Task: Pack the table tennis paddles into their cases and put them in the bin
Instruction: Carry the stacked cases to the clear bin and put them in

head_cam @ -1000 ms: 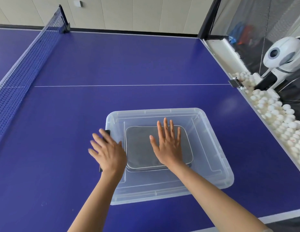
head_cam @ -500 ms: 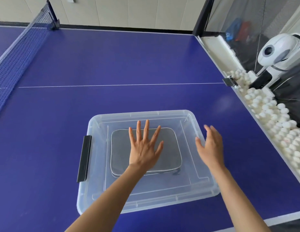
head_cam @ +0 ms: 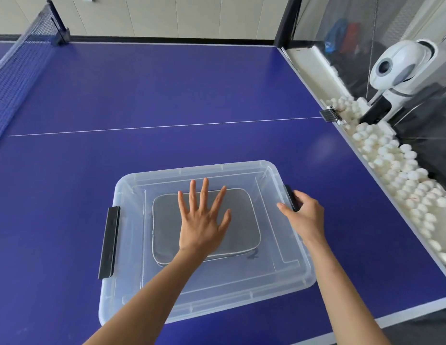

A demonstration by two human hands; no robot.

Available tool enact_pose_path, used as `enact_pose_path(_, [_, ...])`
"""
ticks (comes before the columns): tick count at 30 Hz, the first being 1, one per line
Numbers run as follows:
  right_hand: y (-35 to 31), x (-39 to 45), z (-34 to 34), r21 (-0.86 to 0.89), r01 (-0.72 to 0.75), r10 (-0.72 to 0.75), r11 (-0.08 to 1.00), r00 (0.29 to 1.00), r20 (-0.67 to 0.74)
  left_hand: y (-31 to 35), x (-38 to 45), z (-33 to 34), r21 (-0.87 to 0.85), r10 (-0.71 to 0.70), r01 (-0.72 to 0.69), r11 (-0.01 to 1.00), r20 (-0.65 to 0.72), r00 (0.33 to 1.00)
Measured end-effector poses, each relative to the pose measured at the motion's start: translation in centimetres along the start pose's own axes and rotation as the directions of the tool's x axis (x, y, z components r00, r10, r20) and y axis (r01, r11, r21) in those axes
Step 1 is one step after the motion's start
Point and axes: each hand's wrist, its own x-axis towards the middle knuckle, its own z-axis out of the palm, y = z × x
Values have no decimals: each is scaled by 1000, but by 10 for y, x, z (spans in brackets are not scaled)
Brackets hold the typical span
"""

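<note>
Net [head_cam: 15, 70] along left edge, blue mesh. Matte blue table [head_cam: 167, 95], thin white centre line. Clear plastic bin [head_cam: 241, 290], rounded corners, translucent ribbed lid on; black latch [head_cam: 109, 242] on its left side. Grey soft paddle case [head_cam: 244, 220], rounded rectangle with pale piping, visible inside under the lid. Left hand [head_cam: 200, 225] flat on the lid, fingers spread straight. Right hand [head_cam: 305, 215] curled round the right black latch [head_cam: 290, 195]. White balls [head_cam: 396, 165] heaped off the right edge; glossy white ball machine [head_cam: 401, 68].
</note>
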Motion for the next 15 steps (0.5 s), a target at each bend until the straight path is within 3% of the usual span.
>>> enact_pose_path(15, [0, -3, 1, 10, -77, 77, 997, 997, 3, 2, -1, 1, -13, -12, 11, 1000, -33, 999])
